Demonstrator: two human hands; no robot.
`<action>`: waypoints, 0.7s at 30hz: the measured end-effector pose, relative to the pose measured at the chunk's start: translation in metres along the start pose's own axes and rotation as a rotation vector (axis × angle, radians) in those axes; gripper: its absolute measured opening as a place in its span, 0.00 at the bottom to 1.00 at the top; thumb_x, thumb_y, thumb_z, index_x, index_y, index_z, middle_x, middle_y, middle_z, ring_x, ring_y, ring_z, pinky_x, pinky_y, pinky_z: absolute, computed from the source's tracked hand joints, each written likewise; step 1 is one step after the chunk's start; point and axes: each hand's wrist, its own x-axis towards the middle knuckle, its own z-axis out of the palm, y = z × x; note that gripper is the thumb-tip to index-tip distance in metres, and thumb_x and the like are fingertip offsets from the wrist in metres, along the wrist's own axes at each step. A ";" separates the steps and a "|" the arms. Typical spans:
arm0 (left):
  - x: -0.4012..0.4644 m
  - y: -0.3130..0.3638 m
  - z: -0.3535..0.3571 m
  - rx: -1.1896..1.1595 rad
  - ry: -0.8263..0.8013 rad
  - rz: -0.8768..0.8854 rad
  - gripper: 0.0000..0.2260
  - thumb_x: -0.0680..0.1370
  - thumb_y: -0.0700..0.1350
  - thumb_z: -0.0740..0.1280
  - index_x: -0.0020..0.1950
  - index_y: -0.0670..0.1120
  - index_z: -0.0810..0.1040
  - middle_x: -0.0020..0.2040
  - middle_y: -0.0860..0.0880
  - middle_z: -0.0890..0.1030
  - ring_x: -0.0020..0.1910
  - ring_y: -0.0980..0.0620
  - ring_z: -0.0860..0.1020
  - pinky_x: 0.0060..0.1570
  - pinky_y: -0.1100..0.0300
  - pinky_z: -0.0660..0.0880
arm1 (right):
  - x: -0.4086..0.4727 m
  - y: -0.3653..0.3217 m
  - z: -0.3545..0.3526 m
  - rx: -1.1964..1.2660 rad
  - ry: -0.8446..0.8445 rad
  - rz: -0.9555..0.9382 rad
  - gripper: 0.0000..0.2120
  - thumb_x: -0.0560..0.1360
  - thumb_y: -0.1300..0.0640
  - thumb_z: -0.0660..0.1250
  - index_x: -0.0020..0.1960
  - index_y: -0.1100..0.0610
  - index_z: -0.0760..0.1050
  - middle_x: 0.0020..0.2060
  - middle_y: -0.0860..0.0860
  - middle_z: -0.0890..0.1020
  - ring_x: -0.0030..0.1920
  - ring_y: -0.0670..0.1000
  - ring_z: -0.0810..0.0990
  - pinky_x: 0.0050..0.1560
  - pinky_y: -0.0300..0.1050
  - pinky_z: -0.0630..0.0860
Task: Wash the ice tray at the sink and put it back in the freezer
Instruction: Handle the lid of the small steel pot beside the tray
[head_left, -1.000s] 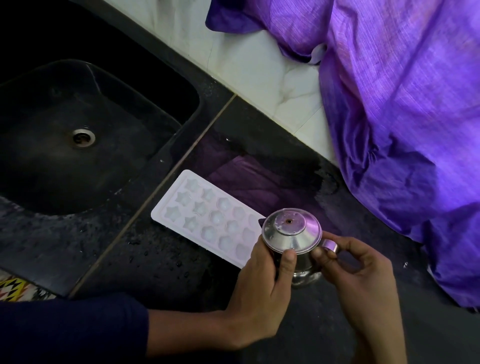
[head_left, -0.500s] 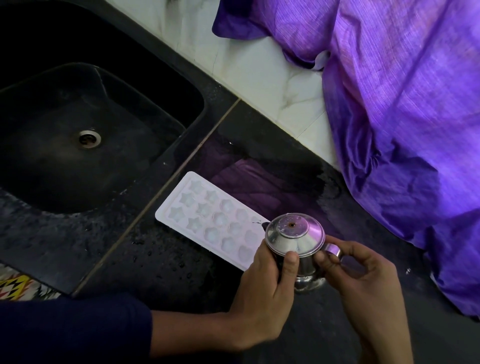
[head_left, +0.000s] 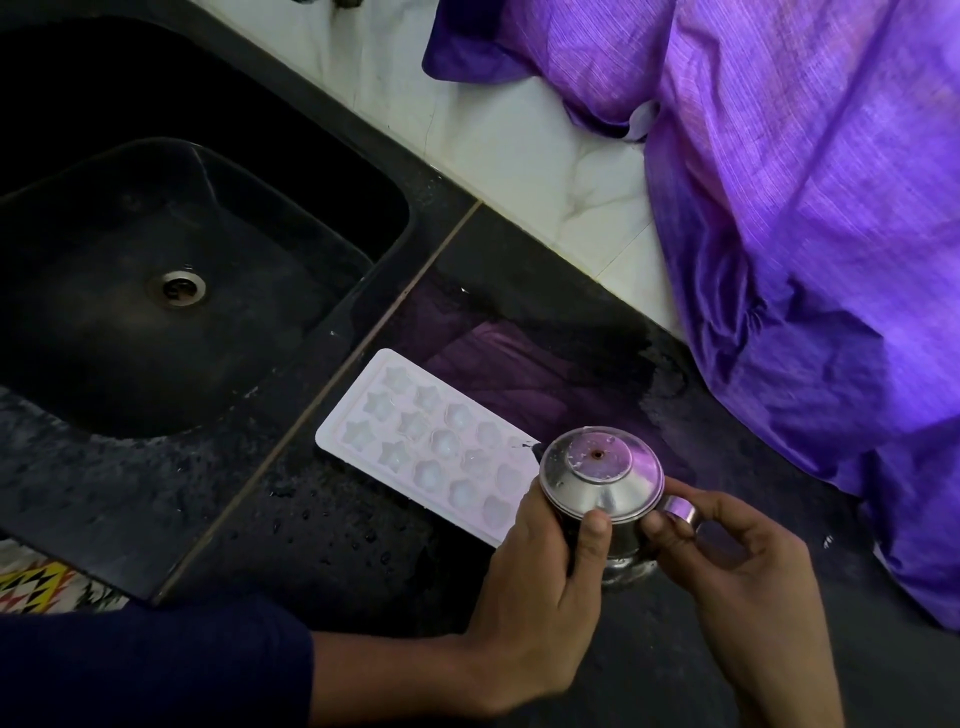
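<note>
From your head camera you look down on a wet black table (head_left: 322, 525) with a black sink (head_left: 156, 291) sunk into it at the left and purple cloth (head_left: 810, 218) heaped at the right. The white ice tray (head_left: 415, 441) lies flat on the table just right of the sink. Your left hand (head_left: 540, 587) has its grip curled round a small steel pot (head_left: 602, 483) with a lid; your right hand (head_left: 737, 577) pinches the pot's handle.
</note>
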 end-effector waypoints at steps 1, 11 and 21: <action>0.000 0.000 0.000 0.000 0.001 0.010 0.28 0.76 0.62 0.50 0.74 0.53 0.59 0.67 0.58 0.71 0.65 0.61 0.70 0.65 0.58 0.68 | 0.000 0.001 0.000 0.007 0.002 -0.001 0.10 0.66 0.64 0.74 0.40 0.48 0.83 0.35 0.45 0.86 0.34 0.40 0.83 0.36 0.29 0.77; -0.004 0.006 -0.001 0.006 0.050 0.059 0.28 0.76 0.60 0.51 0.75 0.53 0.57 0.68 0.59 0.68 0.66 0.66 0.66 0.65 0.63 0.66 | -0.003 0.000 0.000 0.047 -0.007 -0.032 0.10 0.66 0.64 0.73 0.39 0.48 0.83 0.40 0.43 0.86 0.38 0.40 0.83 0.37 0.31 0.78; -0.020 -0.002 0.003 -0.068 0.037 -0.027 0.26 0.75 0.62 0.51 0.73 0.59 0.52 0.71 0.62 0.64 0.68 0.71 0.62 0.67 0.71 0.61 | -0.008 0.001 0.000 -0.116 -0.057 -0.055 0.12 0.67 0.64 0.74 0.43 0.46 0.82 0.37 0.41 0.85 0.38 0.37 0.83 0.41 0.34 0.78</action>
